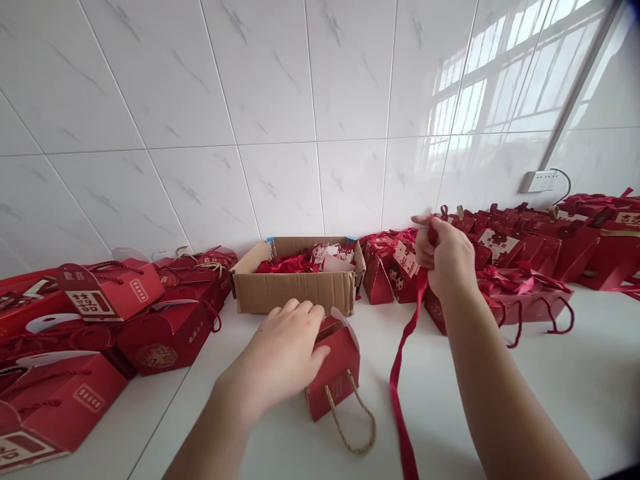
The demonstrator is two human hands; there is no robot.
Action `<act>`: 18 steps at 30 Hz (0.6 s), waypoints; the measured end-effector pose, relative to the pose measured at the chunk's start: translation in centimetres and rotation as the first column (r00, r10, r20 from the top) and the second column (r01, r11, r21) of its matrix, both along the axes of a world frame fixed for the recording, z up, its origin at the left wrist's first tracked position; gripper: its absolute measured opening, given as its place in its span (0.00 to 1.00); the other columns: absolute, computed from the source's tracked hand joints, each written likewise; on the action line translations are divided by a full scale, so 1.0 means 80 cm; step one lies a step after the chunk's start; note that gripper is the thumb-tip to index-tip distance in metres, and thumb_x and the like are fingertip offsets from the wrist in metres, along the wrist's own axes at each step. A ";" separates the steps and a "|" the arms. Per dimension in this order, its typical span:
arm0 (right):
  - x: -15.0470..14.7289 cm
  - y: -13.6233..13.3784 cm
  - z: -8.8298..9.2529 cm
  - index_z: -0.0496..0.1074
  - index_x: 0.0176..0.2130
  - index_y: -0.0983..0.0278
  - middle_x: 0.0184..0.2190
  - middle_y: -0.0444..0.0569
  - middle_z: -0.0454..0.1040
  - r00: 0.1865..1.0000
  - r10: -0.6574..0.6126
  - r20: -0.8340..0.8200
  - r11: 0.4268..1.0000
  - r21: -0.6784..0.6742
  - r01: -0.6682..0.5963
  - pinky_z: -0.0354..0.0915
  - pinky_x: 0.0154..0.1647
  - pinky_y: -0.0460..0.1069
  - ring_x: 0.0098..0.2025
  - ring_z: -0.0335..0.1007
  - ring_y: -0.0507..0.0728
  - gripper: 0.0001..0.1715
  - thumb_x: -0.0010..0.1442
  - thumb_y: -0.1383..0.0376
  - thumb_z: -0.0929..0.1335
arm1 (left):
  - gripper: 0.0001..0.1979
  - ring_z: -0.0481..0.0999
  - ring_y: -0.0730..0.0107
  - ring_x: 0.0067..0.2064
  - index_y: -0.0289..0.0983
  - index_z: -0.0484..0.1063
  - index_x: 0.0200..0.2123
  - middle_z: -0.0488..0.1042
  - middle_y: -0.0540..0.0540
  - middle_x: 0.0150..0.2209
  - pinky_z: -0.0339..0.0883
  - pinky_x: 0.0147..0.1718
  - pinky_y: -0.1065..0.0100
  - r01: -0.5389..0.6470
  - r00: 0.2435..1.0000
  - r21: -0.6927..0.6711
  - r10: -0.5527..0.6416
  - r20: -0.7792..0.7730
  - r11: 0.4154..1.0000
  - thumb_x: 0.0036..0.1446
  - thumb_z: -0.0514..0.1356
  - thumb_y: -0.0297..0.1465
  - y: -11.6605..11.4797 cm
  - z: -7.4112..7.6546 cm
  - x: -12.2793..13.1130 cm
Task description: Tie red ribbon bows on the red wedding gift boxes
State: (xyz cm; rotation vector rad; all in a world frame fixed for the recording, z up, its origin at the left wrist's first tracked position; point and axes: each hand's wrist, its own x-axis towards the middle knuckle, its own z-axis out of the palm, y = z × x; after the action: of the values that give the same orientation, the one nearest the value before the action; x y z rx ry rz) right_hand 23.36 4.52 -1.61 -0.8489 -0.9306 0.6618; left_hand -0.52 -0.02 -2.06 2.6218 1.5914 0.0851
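A small red gift box [339, 363] with a beige rope handle [367, 443] stands on the white table in front of me. My left hand [287, 353] is wrapped round its left side, thumb across the near face; the fingertips are partly hidden. To the right, my right hand [447, 257] is raised and closed on a long red ribbon [397, 373]. The ribbon hangs from the fist to the table's near edge, apart from the box.
Behind the box, an open cardboard box [293, 291] holds red ribbon and printed cards. Red gift boxes [160, 340] are stacked at left. Rows of ribboned red boxes [540, 250] fill the right, below a wall socket [540, 181]. White tiles line the back.
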 end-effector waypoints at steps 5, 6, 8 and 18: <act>-0.017 0.001 -0.008 0.64 0.34 0.62 0.20 0.42 0.71 0.777 0.337 0.532 0.930 -0.317 -0.187 0.57 0.18 0.44 0.16 0.59 0.48 0.11 0.64 0.60 0.59 | 0.08 0.72 0.53 0.39 0.39 0.70 0.34 0.73 0.43 0.37 0.63 0.36 0.59 -0.071 0.996 -0.154 0.062 -0.067 0.986 0.49 0.55 0.26 0.032 -0.021 0.006; -0.017 0.004 -0.012 0.65 0.33 0.63 0.22 0.44 0.73 0.661 0.445 0.605 0.887 -0.398 -0.233 0.59 0.20 0.45 0.18 0.63 0.49 0.11 0.64 0.60 0.60 | 0.07 0.73 0.55 0.38 0.39 0.70 0.33 0.73 0.43 0.37 0.63 0.34 0.61 -0.065 0.997 -0.171 0.057 -0.052 0.983 0.48 0.55 0.26 0.035 -0.025 0.005; -0.017 0.009 -0.020 0.70 0.31 0.64 0.26 0.46 0.75 0.400 0.587 0.704 0.809 -0.530 -0.254 0.62 0.23 0.46 0.24 0.69 0.52 0.12 0.61 0.60 0.62 | 0.08 0.73 0.57 0.36 0.40 0.70 0.32 0.72 0.43 0.38 0.63 0.28 0.65 -0.064 0.998 -0.191 0.058 -0.033 0.979 0.47 0.55 0.25 0.039 -0.032 0.002; -0.033 0.009 -0.025 0.71 0.30 0.66 0.25 0.47 0.77 0.010 0.770 0.638 0.610 -0.732 -0.305 0.63 0.26 0.45 0.26 0.71 0.51 0.10 0.58 0.64 0.63 | 0.21 0.75 0.59 0.33 0.46 0.75 0.34 0.75 0.46 0.38 0.56 0.19 0.72 -0.046 0.993 -0.346 0.081 0.088 0.937 0.35 0.55 0.21 0.050 -0.025 -0.014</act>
State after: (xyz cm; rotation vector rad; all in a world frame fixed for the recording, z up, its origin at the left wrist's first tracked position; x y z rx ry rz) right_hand 20.74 5.27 -3.63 -1.2808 -2.4838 1.0941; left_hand -1.62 3.98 -4.09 2.2650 1.5013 -0.0522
